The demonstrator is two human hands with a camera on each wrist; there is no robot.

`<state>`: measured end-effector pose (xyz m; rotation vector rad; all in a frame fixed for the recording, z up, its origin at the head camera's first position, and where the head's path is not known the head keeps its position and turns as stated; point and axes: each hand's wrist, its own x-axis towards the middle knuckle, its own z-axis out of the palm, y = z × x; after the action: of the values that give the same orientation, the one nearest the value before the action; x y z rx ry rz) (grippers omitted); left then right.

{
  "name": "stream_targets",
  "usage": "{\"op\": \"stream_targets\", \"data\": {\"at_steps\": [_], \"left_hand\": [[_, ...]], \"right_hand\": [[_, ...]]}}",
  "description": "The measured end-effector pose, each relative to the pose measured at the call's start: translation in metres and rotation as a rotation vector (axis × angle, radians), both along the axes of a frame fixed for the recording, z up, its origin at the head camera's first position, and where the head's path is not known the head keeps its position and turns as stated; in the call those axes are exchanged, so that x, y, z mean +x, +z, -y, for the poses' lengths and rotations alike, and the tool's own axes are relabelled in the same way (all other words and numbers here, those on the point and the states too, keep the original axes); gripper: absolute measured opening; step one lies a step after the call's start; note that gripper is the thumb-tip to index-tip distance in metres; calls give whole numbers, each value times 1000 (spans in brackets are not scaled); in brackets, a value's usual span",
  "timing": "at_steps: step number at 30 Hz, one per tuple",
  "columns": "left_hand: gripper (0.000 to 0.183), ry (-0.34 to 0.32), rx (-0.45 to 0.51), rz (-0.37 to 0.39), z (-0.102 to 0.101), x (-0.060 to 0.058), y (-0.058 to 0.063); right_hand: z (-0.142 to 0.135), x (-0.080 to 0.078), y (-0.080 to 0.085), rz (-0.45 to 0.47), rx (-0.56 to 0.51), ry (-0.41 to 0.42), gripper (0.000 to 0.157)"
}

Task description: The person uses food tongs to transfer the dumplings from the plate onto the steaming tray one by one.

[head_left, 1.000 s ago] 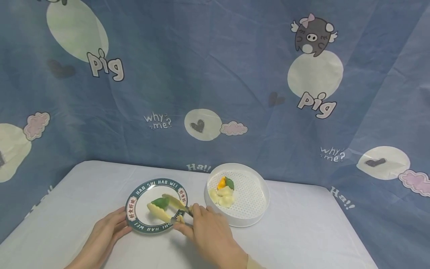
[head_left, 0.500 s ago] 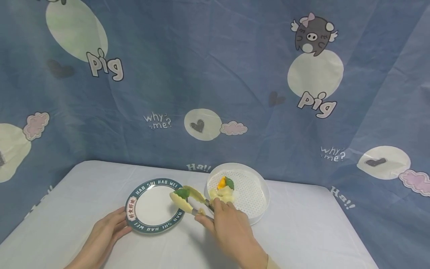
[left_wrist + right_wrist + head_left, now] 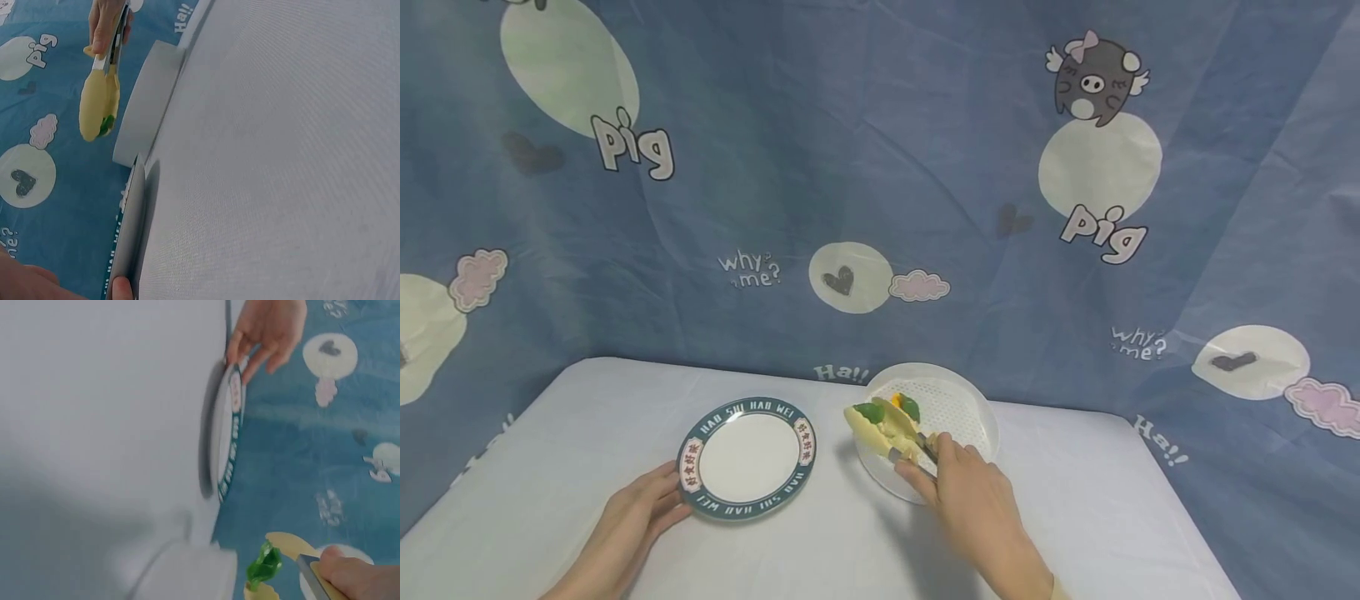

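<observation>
My left hand [image 3: 634,518] pinches the left rim of a white plate [image 3: 751,460] with a green lettered border; in the left wrist view one fingertip [image 3: 122,289] lies against its underside. My right hand [image 3: 976,504] grips metal tongs with scalloped yellow tips [image 3: 868,430]. Between those tips sits a small glossy green piece [image 3: 264,565], crinkled like a candy wrapper. The tongs are raised over the left side of a round white perforated basket [image 3: 966,417]. Pale yellow pieces in the basket are partly hidden behind the tongs.
An orange and green piece [image 3: 910,407] lies in the basket, just beyond the tongs. A white cloth covers the table [image 3: 760,558]. Behind it hangs a blue printed curtain [image 3: 737,200].
My right hand has moved right with the tongs, carrying the green piece from over the plate to over the basket. The left hand has stayed at the plate's rim.
</observation>
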<state>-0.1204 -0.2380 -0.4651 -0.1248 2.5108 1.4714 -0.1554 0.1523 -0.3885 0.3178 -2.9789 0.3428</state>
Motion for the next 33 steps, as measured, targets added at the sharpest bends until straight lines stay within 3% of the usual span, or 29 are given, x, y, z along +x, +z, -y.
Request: {"op": "stream_targets", "data": {"at_steps": [5,9,16,18,25,33], "left_hand": [[61,43,133,72,2,-3,0],[64,70,186,103,2,-4,0],[51,-5,-10,25,1,-1,0],[52,-4,-5,28,1,-1,0],[73,135,318,165,3,-9,0],[76,155,324,186,1,-12,1]], "right_hand": [[-17,-1,4,-27,1,-55,57],[-28,-1,5,-18,11,-92,58],[-43,-1,4,-12,2,-132,65],[-46,-1,4,-17,7,-140,64],[-50,0,4,-38,30,-151,61],[-48,1,2,-79,29,-154,60]]}}
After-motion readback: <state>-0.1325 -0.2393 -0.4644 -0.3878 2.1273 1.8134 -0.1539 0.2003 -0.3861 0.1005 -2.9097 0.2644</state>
